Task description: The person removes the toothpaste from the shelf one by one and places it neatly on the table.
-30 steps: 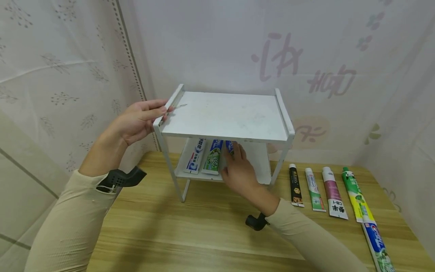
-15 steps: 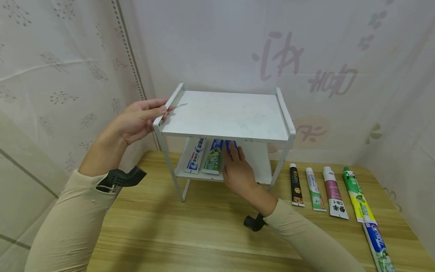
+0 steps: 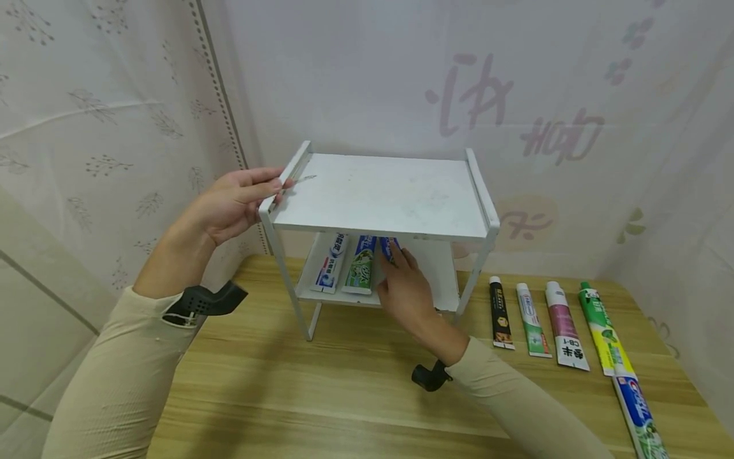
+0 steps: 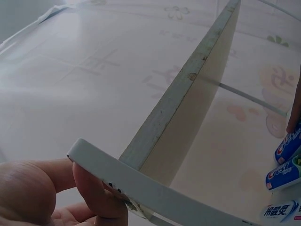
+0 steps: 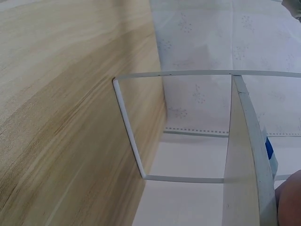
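Note:
My left hand (image 3: 237, 201) holds the left top rail of a white two-tier rack (image 3: 378, 191). Thumb and fingers close round that rail (image 4: 117, 172) in the left wrist view. On the lower shelf, my right hand (image 3: 408, 296) holds a blue toothpaste tube (image 3: 388, 247), covering most of it. How its thumb lies on the tube is partly hidden. Left of it lie a green-and-blue toothpaste tube (image 3: 360, 264) and a white-and-blue toothpaste tube (image 3: 329, 264), side by side. In the right wrist view, only a bit of the right hand (image 5: 289, 202) shows beside the shelf edge.
Right of the rack, several toothpaste tubes lie on the wooden table (image 3: 321, 395): a black one (image 3: 500, 312), a white-and-green one (image 3: 533, 322), a pink-and-white one (image 3: 564, 325), a green-and-yellow one (image 3: 603, 325) and a blue one (image 3: 638, 411). A printed curtain (image 3: 367, 76) hangs behind.
The right hand's fingers shift slightly on the blue tube, whose visible end now slants a little more to the left. My left hand stays on the rail.

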Demonstrator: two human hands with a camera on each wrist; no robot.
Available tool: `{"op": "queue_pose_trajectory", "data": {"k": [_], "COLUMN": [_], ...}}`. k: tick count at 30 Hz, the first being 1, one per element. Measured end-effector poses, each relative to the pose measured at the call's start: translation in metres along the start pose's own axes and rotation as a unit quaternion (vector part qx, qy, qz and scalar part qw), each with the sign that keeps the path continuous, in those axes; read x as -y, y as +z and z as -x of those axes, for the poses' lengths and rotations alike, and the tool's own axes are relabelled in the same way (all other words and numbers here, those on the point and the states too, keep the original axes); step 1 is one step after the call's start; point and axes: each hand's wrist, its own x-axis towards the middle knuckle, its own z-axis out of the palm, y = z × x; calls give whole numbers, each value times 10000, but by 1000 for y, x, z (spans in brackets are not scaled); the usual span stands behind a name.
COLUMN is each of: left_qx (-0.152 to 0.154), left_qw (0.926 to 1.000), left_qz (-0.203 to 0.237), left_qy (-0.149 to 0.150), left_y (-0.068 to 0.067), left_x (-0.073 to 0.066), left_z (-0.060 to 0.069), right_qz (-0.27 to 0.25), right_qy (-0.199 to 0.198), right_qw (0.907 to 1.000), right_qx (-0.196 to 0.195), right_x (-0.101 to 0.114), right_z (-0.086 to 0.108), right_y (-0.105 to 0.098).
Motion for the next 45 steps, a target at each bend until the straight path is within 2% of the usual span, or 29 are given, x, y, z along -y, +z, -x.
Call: {"op": "queue_pose_trajectory", "data": {"k": [11,18,25,31,45], "left_qx": [-27,-25,-30,-32,-10], "left_qw": [9999,9999,9999,9999,10000], "left_qz": [101,121,145,134,47], "left_qy": [-24,-9,16,-32,-11], "left_y": [0,1,1,0,0], "left_x": [-1,0,-1,-1,0], "left_z": [0,0,-1,0,0], "right_qz": [-334,-438,-391,-362,-316], "right_qy": [15,-214,-606,-907,-1617], "right_qw": [9994,9986,9965,9942,9848], "right_qx": [-89,-209,-424,-451,-553], "right_x": [3,7,10,10,-8], "right_z": [7,18,40,62,115], "right_y": [-13,-28,-43,-54,-70]}}
